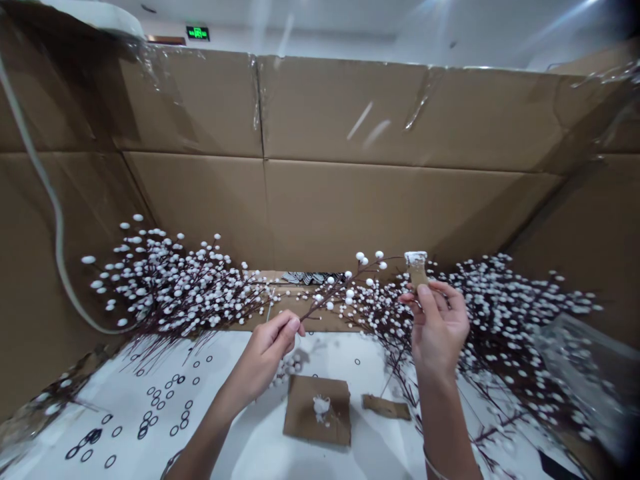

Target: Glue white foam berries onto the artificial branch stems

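Nearest us on the white table (260,450) lies a cardboard square (317,410) with a white dab at its middle, and just beside it a smaller cardboard scrap (385,407). Both sit between the two forearms, we judge so that they are within easy reach. To the left, small black rings (150,413) are scattered loose over the tabletop.

Above these, the left hand (273,343) pinches the bare lower stem of a white-berried sprig (333,291) between thumb and fingers. The sprig slants up and to the right, so its berry tips are near the other hand. The right hand (440,327) has its fingertips pressed together on a short cardboard strip (416,267), held upright with its white-coated end on top. We think this keeps the wet end off the fingers.

Behind the hands, heaps of like berry branches lie on both sides, the left pile (170,287) and the right pile (500,300). The right pile crowds close to the right wrist, and its twigs could snag. A clear plastic bag (585,360) sits at the far right, blurred. Taped cardboard walls (350,200) enclose the space, a white cable (50,200) hangs down the left wall, and a green sign (197,32) shows beyond.
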A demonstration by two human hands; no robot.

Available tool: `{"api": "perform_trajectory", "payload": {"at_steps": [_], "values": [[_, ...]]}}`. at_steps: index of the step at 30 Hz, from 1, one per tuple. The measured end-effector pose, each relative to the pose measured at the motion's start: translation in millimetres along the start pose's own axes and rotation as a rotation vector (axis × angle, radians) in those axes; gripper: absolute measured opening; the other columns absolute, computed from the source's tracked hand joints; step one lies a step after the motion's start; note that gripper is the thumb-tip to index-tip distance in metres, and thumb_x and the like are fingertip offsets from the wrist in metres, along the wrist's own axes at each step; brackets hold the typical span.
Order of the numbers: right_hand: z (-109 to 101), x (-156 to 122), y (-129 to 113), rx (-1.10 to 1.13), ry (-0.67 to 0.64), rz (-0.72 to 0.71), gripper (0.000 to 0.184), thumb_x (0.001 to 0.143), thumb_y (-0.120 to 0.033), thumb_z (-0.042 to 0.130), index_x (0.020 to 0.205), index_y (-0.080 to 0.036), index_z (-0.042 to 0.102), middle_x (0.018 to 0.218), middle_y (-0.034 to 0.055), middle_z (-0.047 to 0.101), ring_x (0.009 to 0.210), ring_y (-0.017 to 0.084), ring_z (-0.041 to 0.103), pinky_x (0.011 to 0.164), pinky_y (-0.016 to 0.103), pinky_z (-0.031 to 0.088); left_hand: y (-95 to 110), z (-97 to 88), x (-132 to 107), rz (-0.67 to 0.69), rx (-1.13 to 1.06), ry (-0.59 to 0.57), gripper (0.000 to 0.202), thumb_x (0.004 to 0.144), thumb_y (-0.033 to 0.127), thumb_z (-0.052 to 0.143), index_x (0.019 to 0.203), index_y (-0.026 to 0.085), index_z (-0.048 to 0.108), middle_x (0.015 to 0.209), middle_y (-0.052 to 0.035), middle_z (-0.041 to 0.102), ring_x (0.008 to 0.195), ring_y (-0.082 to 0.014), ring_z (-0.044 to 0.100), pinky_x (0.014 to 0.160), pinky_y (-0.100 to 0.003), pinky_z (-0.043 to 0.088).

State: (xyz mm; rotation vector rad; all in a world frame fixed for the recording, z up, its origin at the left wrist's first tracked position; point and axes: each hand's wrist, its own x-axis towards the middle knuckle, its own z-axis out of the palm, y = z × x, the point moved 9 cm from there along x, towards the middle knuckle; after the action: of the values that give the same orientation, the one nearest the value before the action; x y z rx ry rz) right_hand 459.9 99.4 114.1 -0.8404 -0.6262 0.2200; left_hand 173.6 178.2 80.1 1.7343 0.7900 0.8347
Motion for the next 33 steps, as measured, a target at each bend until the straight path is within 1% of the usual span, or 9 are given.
{"api": "perform_trajectory", "payload": {"at_steps": [9, 14, 20, 25, 33], "values": [[1.3, 0.0, 2.9, 0.005, -0.025, 0.019, 0.026, 0.077, -0.026, 0.074, 0.095, -0.017, 0.057, 0.081, 0.0004, 0.069, 0.060, 0.010, 0.065, 0.063, 0.025, 0.054, 1.8, -0.6, 1.5, 0.006, 0.021, 0.009, 0.038, 0.098, 0.050, 0.039, 0.085, 0.018, 0.055, 0.059, 0.0040, 0.031, 0.056, -0.0119, 0.029, 0.053, -0.026, 0.021], [0.8, -0.2, 3.3, 0.005, -0.010, 0.027, 0.028, 0.075, -0.027, 0.075, 0.094, -0.017, 0.058, 0.078, -0.0011, 0.067, 0.060, 0.010, 0.065, 0.060, 0.023, 0.053, 1.6, -0.4, 1.2, 0.008, 0.027, 0.013, 0.038, 0.097, 0.050, 0.039, 0.085, 0.018, 0.055, 0.059, 0.0037, 0.031, 0.055, -0.0121, 0.029, 0.053, -0.027, 0.020], [1.5, -0.4, 3.2, 0.014, -0.013, 0.030, 0.028, 0.074, -0.026, 0.076, 0.094, -0.017, 0.058, 0.077, -0.0005, 0.067, 0.060, 0.010, 0.065, 0.060, 0.022, 0.053, 0.8, -1.3, 1.3, 0.011, 0.047, 0.027, 0.037, 0.098, 0.049, 0.039, 0.085, 0.018, 0.055, 0.059, 0.0038, 0.031, 0.055, -0.0120, 0.029, 0.053, -0.027, 0.021], [1.1, -0.3, 3.4, -0.021, -0.013, 0.026, 0.029, 0.074, -0.028, 0.076, 0.094, -0.017, 0.058, 0.079, -0.0004, 0.067, 0.061, 0.011, 0.065, 0.059, 0.023, 0.053, 1.1, -2.2, 1.5, 0.009, 0.037, 0.033, 0.038, 0.097, 0.050, 0.039, 0.084, 0.018, 0.055, 0.059, 0.0037, 0.030, 0.056, -0.0121, 0.028, 0.052, -0.026, 0.020], [0.5, 0.6, 3.2, -0.022, -0.024, 0.014, 0.027, 0.077, -0.027, 0.074, 0.095, -0.017, 0.058, 0.078, -0.0008, 0.066, 0.061, 0.011, 0.065, 0.060, 0.024, 0.054, 3.7, -3.1, 0.1, 0.007, 0.044, 0.038, 0.038, 0.098, 0.050, 0.039, 0.084, 0.018, 0.054, 0.060, 0.0040, 0.031, 0.057, -0.0111, 0.029, 0.053, -0.025, 0.022]]}}
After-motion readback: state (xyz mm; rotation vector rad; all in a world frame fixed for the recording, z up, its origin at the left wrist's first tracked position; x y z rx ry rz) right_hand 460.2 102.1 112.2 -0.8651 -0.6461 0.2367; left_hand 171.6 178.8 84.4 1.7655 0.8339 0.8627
